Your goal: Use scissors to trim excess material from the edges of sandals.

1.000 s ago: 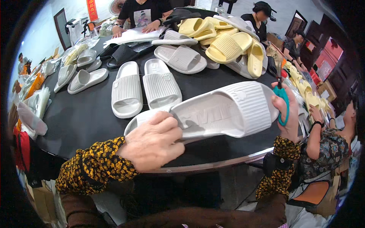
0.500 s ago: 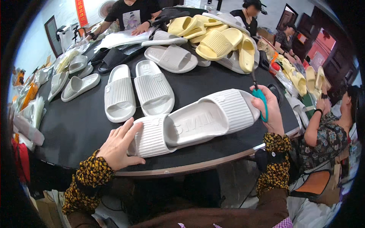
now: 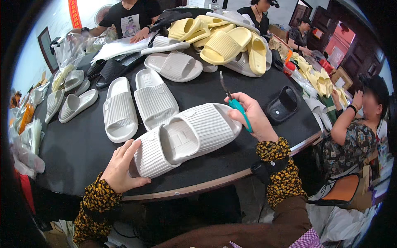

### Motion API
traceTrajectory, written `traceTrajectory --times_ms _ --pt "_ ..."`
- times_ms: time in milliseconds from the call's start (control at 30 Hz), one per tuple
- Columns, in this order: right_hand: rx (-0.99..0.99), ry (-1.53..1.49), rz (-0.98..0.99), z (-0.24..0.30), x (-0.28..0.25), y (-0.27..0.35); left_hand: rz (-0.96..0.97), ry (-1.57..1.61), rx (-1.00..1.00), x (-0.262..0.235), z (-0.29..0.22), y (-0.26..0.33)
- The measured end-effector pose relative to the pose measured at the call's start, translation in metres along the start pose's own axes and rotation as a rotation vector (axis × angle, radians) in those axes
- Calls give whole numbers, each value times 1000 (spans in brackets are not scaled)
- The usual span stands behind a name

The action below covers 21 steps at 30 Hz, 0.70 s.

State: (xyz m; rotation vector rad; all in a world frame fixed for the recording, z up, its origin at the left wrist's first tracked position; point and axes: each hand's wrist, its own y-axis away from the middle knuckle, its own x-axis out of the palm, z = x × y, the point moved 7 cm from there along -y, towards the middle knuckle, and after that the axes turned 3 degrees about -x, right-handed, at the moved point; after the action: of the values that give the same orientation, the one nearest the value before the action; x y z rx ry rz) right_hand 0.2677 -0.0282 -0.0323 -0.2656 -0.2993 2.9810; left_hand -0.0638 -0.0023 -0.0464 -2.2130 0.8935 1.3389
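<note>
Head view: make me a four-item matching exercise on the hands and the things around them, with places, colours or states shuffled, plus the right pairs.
1. Left hand
2. Right hand
3. Scissors' handles
4. Lone black slipper

A. Teal
B. On the table, farther right than either of the person's hands
C. At the left end of the overlapping light grey slippers
D. Fingers closed around a cutting tool

Pairs: 1-C, 2-D, 3-A, 4-B

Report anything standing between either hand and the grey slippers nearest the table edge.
Nothing visible blocks the left hand; its fingers touch the front slippers. The right hand holds teal-handled scissors at their right end; nothing else visible intervenes.
</note>
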Motion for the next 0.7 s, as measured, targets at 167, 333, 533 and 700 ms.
traceTrajectory --times_ms 167,333,533,700 --pt "-100 -23 11 -6 -2 1 -54 1 52 0 0 0" --pt "67 -71 76 -28 -8 11 -144 31 84 -4 1 -5" --pt "-186 -333 -190 -15 -57 21 -392 305 33 -14 18 -19" --pt "-195 -378 -536 -16 -121 56 -441 330 -10 -22 23 -33"
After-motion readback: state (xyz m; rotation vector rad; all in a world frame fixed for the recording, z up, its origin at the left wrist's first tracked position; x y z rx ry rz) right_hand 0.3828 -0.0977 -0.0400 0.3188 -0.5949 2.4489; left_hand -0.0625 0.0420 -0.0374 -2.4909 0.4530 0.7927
